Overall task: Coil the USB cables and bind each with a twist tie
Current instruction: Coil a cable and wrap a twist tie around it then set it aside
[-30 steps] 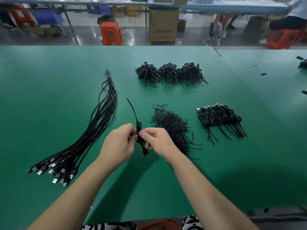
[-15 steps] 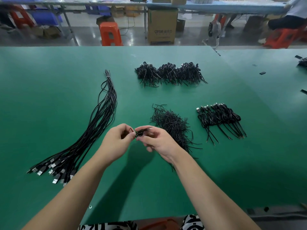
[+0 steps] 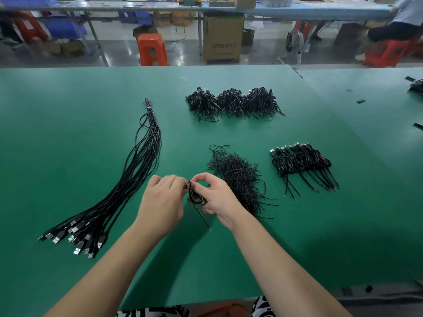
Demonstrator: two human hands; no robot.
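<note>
Both hands (image 3: 163, 203) (image 3: 219, 197) pinching coiled cable (image 3: 194, 196) — above green table (image 3: 297, 236), tie pile (image 3: 238, 173) beside

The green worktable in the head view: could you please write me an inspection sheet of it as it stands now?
Surface: green worktable, flat, seamed to a second top at right.
Job's things: coiled cable held between both hands; loose twist ties pile; row of bound coils; far heap of bound coils.
Clutter: small black bits on the right top.
Grippers: left hand and right hand grip the coil, fingers curled.
Cables: straight USB cables bundle, plugs toward the person.
Surroundings: orange stool, cardboard box, seated person.
</note>
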